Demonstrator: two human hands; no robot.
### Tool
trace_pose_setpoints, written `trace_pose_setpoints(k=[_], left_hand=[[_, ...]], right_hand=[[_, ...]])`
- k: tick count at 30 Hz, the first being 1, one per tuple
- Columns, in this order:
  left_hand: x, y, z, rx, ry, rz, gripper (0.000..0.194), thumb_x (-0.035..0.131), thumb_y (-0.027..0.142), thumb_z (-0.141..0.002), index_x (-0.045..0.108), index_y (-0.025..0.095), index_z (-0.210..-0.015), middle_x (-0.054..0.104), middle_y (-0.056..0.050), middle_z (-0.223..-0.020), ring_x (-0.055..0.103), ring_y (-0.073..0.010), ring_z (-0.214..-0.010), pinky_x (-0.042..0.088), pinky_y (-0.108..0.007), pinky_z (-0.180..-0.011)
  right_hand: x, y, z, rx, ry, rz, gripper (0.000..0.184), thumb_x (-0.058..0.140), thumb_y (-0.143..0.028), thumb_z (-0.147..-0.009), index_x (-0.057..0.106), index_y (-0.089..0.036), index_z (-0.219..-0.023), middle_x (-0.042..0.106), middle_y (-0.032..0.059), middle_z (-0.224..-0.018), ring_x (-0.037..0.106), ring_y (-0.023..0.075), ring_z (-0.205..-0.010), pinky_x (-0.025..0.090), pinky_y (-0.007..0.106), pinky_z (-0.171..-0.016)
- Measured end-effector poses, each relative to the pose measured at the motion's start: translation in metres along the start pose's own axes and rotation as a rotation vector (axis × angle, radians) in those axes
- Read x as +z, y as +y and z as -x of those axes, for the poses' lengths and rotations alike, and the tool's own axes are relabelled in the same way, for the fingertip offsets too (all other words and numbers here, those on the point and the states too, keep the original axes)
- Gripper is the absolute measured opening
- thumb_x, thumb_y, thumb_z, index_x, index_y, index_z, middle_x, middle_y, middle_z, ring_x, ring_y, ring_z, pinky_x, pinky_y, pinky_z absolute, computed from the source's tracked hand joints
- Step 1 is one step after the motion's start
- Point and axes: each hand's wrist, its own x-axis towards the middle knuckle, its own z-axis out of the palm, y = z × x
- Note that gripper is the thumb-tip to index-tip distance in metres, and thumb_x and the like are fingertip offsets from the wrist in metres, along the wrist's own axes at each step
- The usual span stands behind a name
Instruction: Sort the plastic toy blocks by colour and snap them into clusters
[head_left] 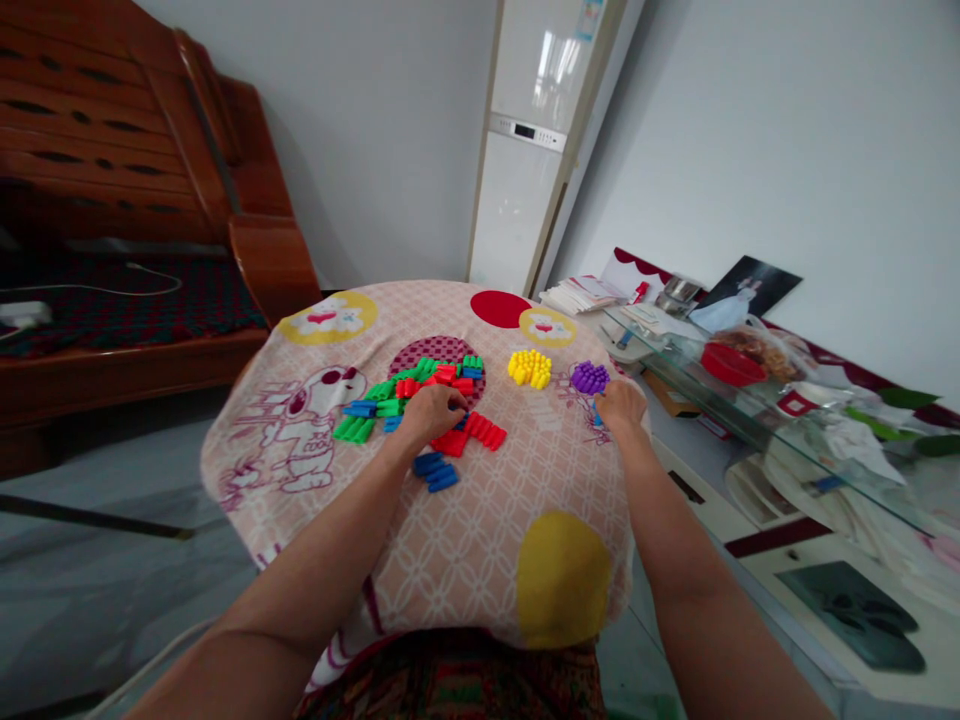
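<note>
My left hand [437, 412] is over the pile of plastic pieces, its fingers curled together; a blue bit shows just under the fingertips, but I cannot tell whether it is held. Around it lie green pieces [355, 430], red pieces [486, 432] and blue pieces [436, 471], ridged and tube-like. At the table's right side, my right hand [624, 404] is closed on a small blue plastic piece [598, 410]. Just beyond that hand sits a cluster of purple pieces [589, 377]. A yellow cluster [529, 369] stands between the two hands.
A patterned cloth covers the round table [480, 540]. On the right, a glass-topped cabinet [720, 415] carries papers, a red bowl [733, 364] and bags. A wooden bench [135, 200] stands at the left, a tall white air conditioner [521, 150] at the back.
</note>
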Motion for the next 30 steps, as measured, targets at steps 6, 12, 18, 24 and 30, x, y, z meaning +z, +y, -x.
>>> trace_pose_setpoints(k=[6,12,18,24,30], left_hand=[[-0.002,-0.002,-0.002,0.002,-0.035,0.074,0.018,0.066,0.023,-0.070,0.078,0.022,-0.083,0.076,-0.002,-0.082,0.067,-0.0196,-0.077,0.048,-0.027,-0.069],[-0.006,-0.005,-0.001,-0.007,-0.025,0.227,0.013,0.068,0.028,-0.068,0.074,0.020,-0.076,0.073,0.000,-0.071,0.066,-0.0174,-0.070,0.047,-0.025,-0.063],[-0.008,-0.003,0.000,0.026,0.030,0.311,0.021,0.064,0.031,-0.071,0.074,0.017,-0.083,0.073,-0.002,-0.075,0.066,-0.0179,-0.072,0.048,-0.026,-0.065],[-0.004,-0.005,-0.001,0.106,-0.086,0.361,0.026,0.065,0.028,-0.066,0.074,0.019,-0.089,0.076,-0.003,-0.086,0.068,-0.0204,-0.081,0.053,-0.031,-0.075],[-0.003,-0.002,-0.002,0.076,0.048,0.749,0.038,0.068,0.035,-0.071,0.068,0.013,-0.102,0.073,-0.008,-0.090,0.069,-0.0210,-0.081,0.056,-0.032,-0.071]], right_hand=[[-0.005,-0.002,0.003,0.005,0.038,0.006,0.026,0.062,-0.034,-0.088,0.075,-0.014,-0.097,0.073,0.0177,-0.099,0.068,0.0269,-0.095,0.045,0.031,-0.075],[-0.010,-0.044,0.031,-0.200,0.143,-0.248,0.026,0.055,-0.033,-0.091,0.075,-0.017,-0.089,0.074,0.0107,-0.087,0.066,0.0208,-0.080,0.041,0.028,-0.069],[0.001,-0.108,0.074,-0.535,0.090,-0.610,0.019,0.055,-0.024,-0.088,0.071,-0.019,-0.080,0.071,0.0048,-0.078,0.061,0.0165,-0.072,0.039,0.025,-0.067],[0.022,-0.140,0.092,-0.605,0.097,-0.750,0.014,0.055,-0.020,-0.088,0.069,-0.019,-0.092,0.069,0.0063,-0.089,0.060,0.0183,-0.085,0.044,0.027,-0.079],[0.016,-0.139,0.098,-0.632,0.086,-0.843,0.018,0.052,-0.023,-0.091,0.068,-0.018,-0.086,0.068,0.0061,-0.086,0.060,0.0182,-0.085,0.043,0.027,-0.079]])
